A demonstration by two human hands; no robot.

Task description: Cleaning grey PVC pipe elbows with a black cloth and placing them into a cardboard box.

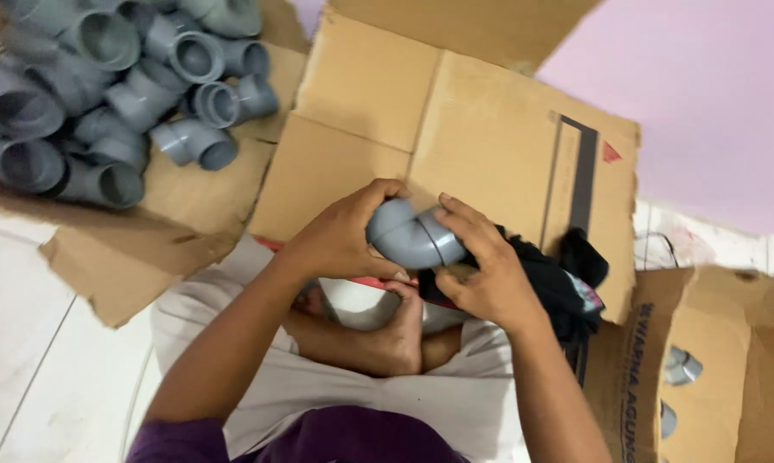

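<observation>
Both my hands hold one grey plastic pipe elbow (412,236) in front of me, over my crossed legs. My left hand (340,236) wraps its left end from above. My right hand (481,261) grips its right end, thumb underneath. A dark cloth (558,283) lies just right of my right hand, partly under it. A white round object (357,304) shows below the elbow, mostly hidden by my foot.
A pile of several grey pipe elbows (104,86) lies on flattened cardboard (198,206) at the upper left. More cardboard sheets (490,137) spread ahead. An open carton (704,369) at lower right holds more grey fittings (683,367). White floor tiles (35,343) at left.
</observation>
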